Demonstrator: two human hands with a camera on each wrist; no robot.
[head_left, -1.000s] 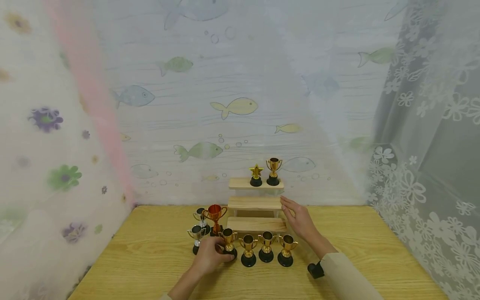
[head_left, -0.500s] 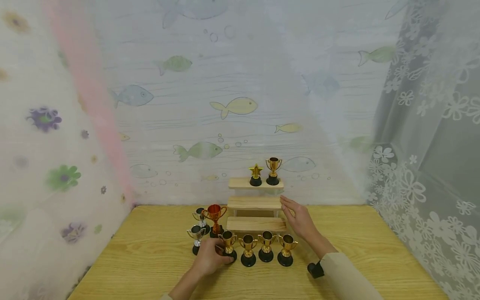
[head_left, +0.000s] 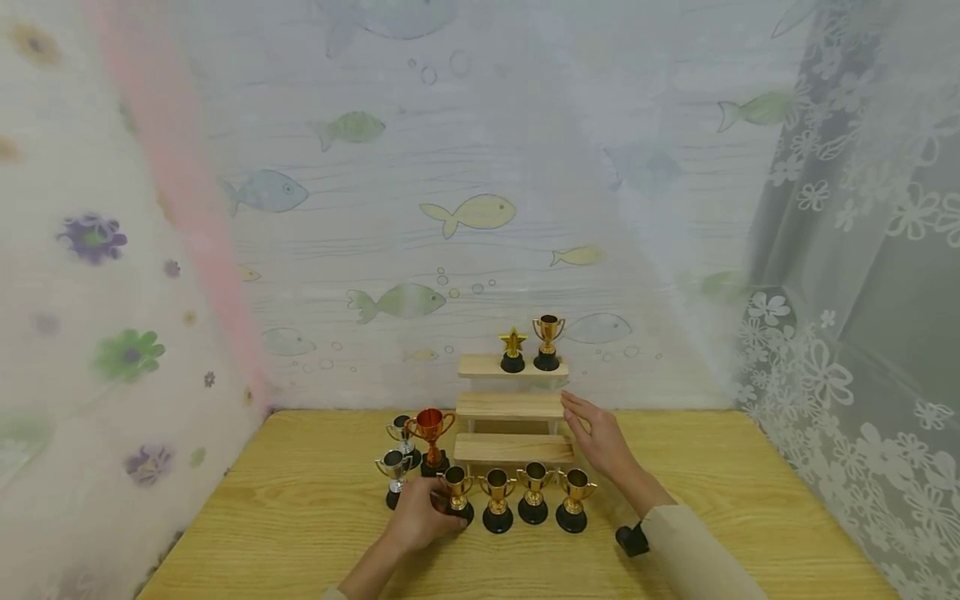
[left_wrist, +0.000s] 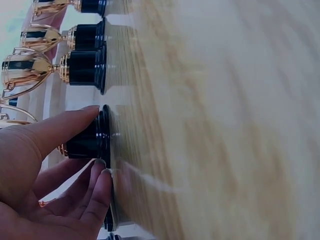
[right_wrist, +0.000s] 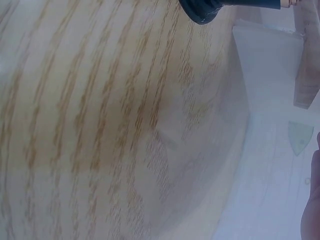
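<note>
My left hand (head_left: 422, 515) pinches the black base of a small gold trophy cup (head_left: 455, 481) at the left end of a row on the table. In the left wrist view its thumb lies along one side of the black base (left_wrist: 86, 145), fingertips on the other, close to the tabletop. Three more gold trophy cups (head_left: 497, 498) stand upright to its right. My right hand (head_left: 598, 435), fingers straight, rests at the right edge of the three-tier wooden display stand (head_left: 506, 406). In the right wrist view only a sliver of that hand (right_wrist: 312, 200) shows.
The stand's top tier bears a gold star trophy (head_left: 513, 343) and a gold trophy cup (head_left: 548, 330). Left of the stand are a red trophy cup (head_left: 431, 429) and two silver trophy cups (head_left: 394, 467). A fish-patterned curtain (head_left: 480, 167) hangs behind the wooden table (head_left: 300, 500).
</note>
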